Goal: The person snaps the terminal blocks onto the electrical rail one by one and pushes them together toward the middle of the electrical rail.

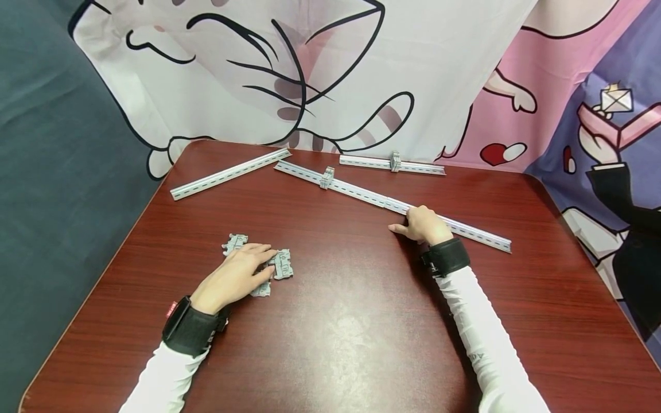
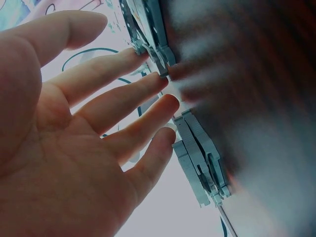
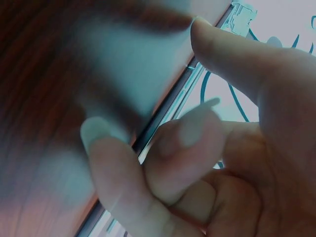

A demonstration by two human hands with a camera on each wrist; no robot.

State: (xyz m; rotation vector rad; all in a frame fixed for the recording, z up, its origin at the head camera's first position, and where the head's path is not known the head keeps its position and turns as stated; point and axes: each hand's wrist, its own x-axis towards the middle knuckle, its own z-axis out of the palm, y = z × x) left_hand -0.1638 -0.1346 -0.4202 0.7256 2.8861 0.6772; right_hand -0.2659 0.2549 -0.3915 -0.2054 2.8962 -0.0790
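Three metal rails lay across the upper half of the frame; my right hand (image 1: 423, 223) curled over the long rail (image 1: 361, 194), which I judged stiff, light and slick, best gripped mid-length. My left hand (image 1: 234, 275) rested flat, fingers straight, on grey plastic clips (image 1: 281, 265) at centre left.

No lettering reads clearly anywhere: the small red tag on the black left wristband (image 1: 172, 310) and the grey print on the white right sleeve (image 1: 477, 358) (both blurred) stay illegible.
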